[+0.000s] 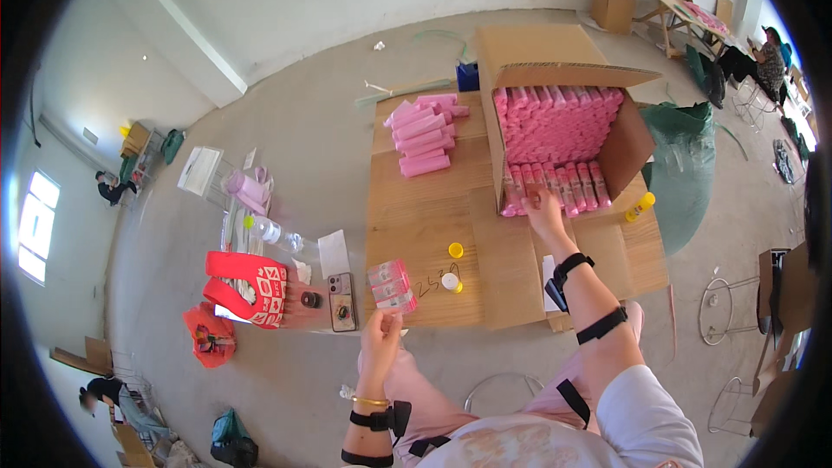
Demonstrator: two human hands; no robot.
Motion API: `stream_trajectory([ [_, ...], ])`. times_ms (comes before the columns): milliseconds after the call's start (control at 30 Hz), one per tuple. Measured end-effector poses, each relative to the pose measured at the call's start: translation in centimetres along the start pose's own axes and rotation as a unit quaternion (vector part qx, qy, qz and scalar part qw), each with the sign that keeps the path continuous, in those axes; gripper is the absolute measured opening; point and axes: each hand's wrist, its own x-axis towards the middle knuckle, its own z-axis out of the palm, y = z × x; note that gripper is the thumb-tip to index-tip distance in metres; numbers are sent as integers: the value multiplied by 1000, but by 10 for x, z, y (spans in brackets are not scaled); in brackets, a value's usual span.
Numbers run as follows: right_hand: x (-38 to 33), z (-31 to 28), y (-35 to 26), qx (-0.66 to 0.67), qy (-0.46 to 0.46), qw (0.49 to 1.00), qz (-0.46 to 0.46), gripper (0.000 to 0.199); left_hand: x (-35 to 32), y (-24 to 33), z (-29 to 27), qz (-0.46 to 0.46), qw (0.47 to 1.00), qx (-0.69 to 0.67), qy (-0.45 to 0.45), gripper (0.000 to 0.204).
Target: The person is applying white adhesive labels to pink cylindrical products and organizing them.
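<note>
A: Pink tubes, nearest lot first: a small bundle (391, 286) on the near left edge of the tabletop (425, 208), just ahead of the left hand (381, 329). Long axes of those packs run roughly left to right.

B: Left hand's state?

A: Raised at the table edge, fingers curled, tips touching or nearly touching the bundle's near side. Whether it grips anything, cannot tell; the back of the hand hides the fingers.

B: And the right?

A: Right hand (544, 208) is stretched well forward, fingers spread open and laid on the front row of tubes (555, 186) at the mouth of the big cardboard box (555, 56). Nothing closed around a tube that I can see. The box lies on its side, opening facing the person; tubes in that row point their long axes away from the person, toward the box's back.

B: So which hand is nearer the main stock?

A: The right, already on it. The left is well apart from the box, near only the small bundle.

B: Between the two?

A: Two yellow caps (455, 250), one by a small white piece. A phone (341, 300) and red bag (251, 288) off to the left. Farther back, a loose pile of pink packs (425, 132) at the far left of the tabletop; a yellow-capped bottle (640, 205) right of the box.
</note>
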Motion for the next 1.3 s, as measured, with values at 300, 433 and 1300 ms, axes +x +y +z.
stream_trajectory([
  [300, -98, -76, 0, 68, 46, 995, 50, 9, 54, -7, 35, 154, 922, 325, 142, 22],
  [433, -135, -110, 27, 1, 93, 993, 74, 5, 51, -9, 32, 128, 936, 300, 133, 22],
  [1300, -163, -100, -8, 28, -24, 990, 139, 5, 301, 70, 87, 360, 829, 426, 52, 36],
])
